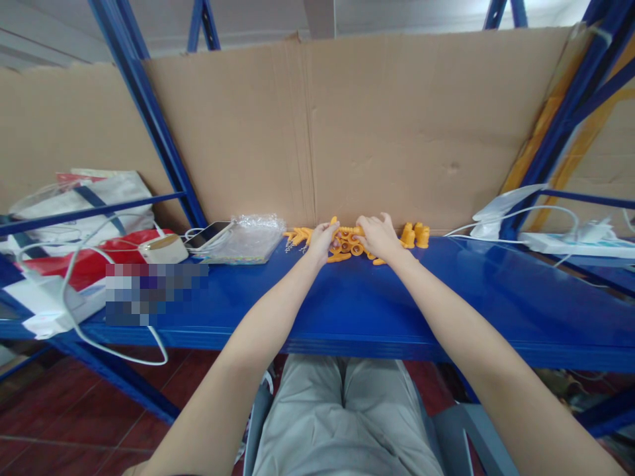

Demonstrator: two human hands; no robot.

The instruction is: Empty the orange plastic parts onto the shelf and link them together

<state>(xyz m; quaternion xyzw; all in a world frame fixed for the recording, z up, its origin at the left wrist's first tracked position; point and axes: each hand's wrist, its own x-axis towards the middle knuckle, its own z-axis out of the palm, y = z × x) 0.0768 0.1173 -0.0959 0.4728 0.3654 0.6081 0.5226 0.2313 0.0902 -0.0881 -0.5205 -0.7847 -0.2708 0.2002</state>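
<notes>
Over a pile of yellow plastic parts at the back of the blue shelf, my left hand (pixel 322 242) and my right hand (pixel 380 237) work close together. Between them is a yellow ridged rod-like part (pixel 347 230); fingers of both hands are closed at its two ends. A yellow tip pokes up above my left fingers. Round yellow ring-shaped parts (pixel 356 249) lie beneath the hands. Left of my left hand are yellow branching pieces (pixel 299 235) and small pale bits (pixel 292 247). Two yellow cup-like pieces (pixel 408 235) stand right of my right hand.
A cardboard panel (pixel 397 132) rises behind the blue shelf (pixel 342 311). To the left lie a clear plastic packet (pixel 245 241), a phone (pixel 211 233), a white charger (pixel 163 249) and cables. A white power strip (pixel 580 244) is at the right, beside a blue upright post.
</notes>
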